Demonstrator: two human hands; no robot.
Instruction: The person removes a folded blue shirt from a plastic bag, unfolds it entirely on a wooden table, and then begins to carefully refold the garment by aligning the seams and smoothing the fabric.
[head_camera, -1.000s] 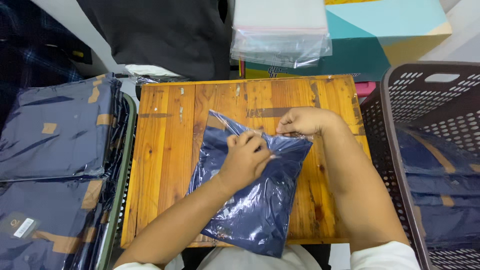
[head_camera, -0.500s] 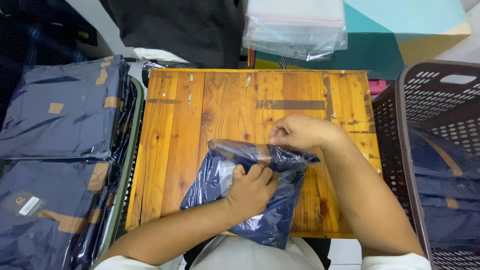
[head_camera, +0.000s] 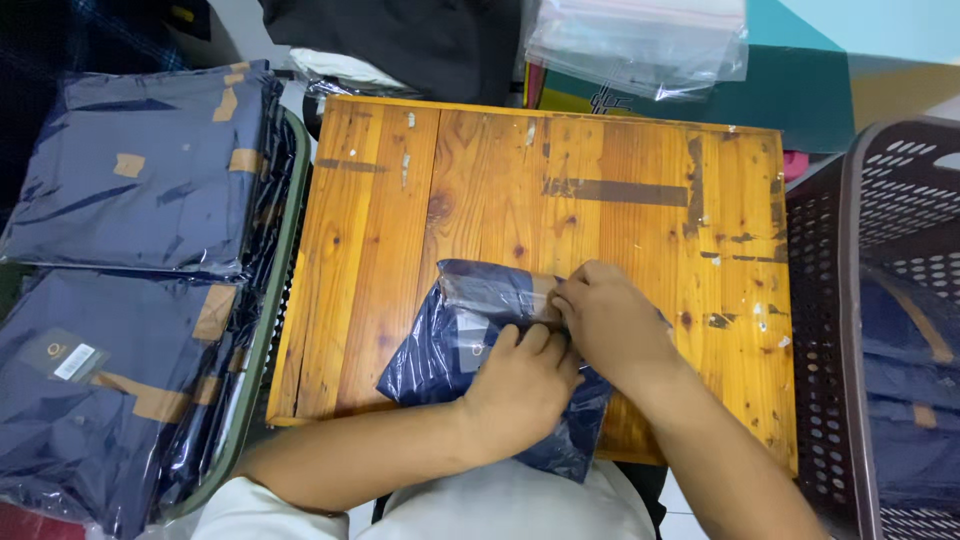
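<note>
My left hand presses the navy garment in its clear plastic bag onto the wooden counter; my right hand fingers pinch, seemingly, its folded flap.

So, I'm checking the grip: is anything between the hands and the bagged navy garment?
No. The left hand and right hand both rest directly on the bagged navy garment; nothing visible lies between.

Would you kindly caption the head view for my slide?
Both hands, left hand and right hand, press a bagged navy garment on a wooden table.
</note>
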